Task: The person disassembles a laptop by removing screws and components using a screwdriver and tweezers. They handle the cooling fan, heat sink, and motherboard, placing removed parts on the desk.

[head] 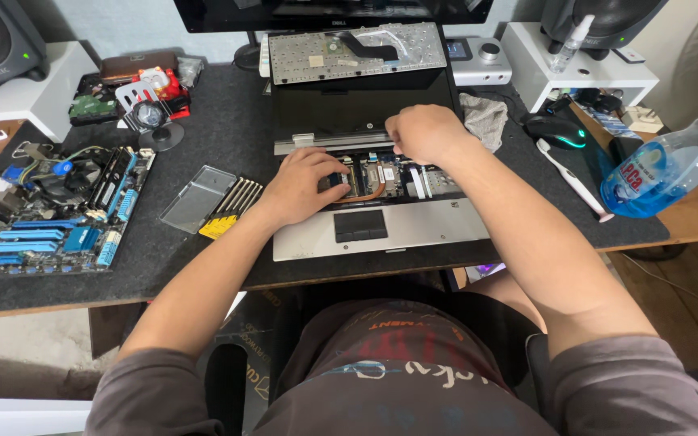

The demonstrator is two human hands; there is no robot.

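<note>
A silver laptop [414, 230] lies open on a dark mat with its keyboard removed and its inner boards and copper heat pipe [375, 190] exposed. My left hand [304, 184] rests on the left side of the open bay, fingers curled down onto the parts inside. At the bay's back edge near the hinge, my right hand [423, 133] is closed into a loose fist; whether it holds something small is hidden. The detached keyboard [357, 50] leans upside down against the laptop screen [341, 109].
A screwdriver set in a clear-lidded case [212, 202] lies left of the laptop. Far left sits a bare motherboard with blue slots [62, 214]. Right of the laptop are a toothbrush [571, 179], a mouse [555, 129], a grey cloth [485, 117] and a blue liquid bottle [668, 165].
</note>
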